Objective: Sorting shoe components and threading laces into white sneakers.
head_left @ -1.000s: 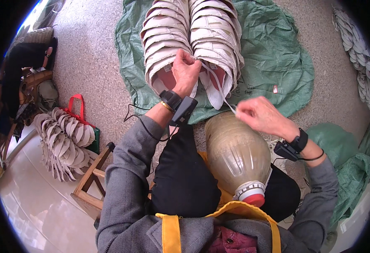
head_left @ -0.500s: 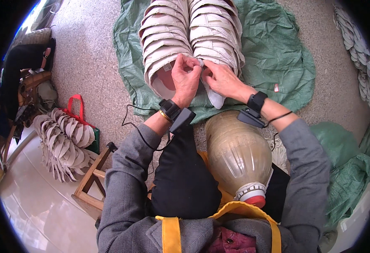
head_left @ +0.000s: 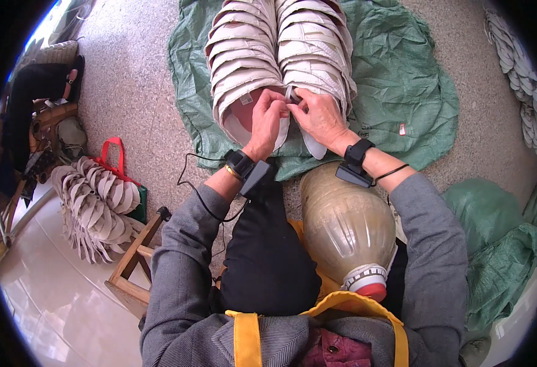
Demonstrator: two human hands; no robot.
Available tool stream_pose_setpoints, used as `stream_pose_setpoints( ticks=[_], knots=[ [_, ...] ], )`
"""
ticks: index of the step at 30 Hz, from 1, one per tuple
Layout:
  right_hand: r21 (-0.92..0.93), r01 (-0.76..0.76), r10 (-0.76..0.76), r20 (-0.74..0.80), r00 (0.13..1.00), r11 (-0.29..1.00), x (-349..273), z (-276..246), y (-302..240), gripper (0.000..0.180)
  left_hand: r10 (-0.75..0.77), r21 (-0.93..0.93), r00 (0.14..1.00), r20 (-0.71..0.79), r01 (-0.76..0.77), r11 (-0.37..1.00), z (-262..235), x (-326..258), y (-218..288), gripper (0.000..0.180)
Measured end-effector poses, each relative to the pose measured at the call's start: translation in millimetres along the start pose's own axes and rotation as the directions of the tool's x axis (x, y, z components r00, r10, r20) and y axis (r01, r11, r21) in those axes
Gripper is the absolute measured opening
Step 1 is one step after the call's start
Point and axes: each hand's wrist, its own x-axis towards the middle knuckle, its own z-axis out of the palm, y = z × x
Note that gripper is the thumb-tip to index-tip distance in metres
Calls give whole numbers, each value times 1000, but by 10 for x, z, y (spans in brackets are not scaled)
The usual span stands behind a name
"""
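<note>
Two long rows of nested white shoe uppers lie side by side on a green woven sheet. At their near end, between the rows, my left hand and my right hand meet with fingertips pinched together. A narrow pale grey strip shows at the fingers of my right hand, apparently held there. What my left fingertips grip is hidden. Beside my left hand gapes the nearest upper of the left row, reddish inside. A white tongue-like flap hangs under my right hand.
A big cloudy plastic bottle with a red cap lies by my legs. Left are a wooden stool, a bundle of pale pieces and a seated person's dark-clothed leg. Green sacks sit on the right.
My hands have drawn closer together between the rows. My left hand has turned and shifted slightly down and right; my right fingers have curled in around the pale strip.
</note>
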Motion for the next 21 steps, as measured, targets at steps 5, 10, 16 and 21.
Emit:
stream_pose_setpoints(
  ticks=[5,10,16,21],
  knots=[
    [-107,85,-86,-9,996,991,62,46,70,15,-31,3,999,-32,31,1000,88,35,43,17],
    [-50,123,-119,76,990,991,-64,11,192,14,74,145,995,71,-84,986,95,-20,28,24],
    [56,-10,0,187,982,998,-141,-60,272,16,37,196,994,103,-57,979,-4,-23,-190,15],
    [329,-233,235,32,971,915,-59,108,243,24,347,562,899,267,-438,702,-90,-193,12,20]
  ],
)
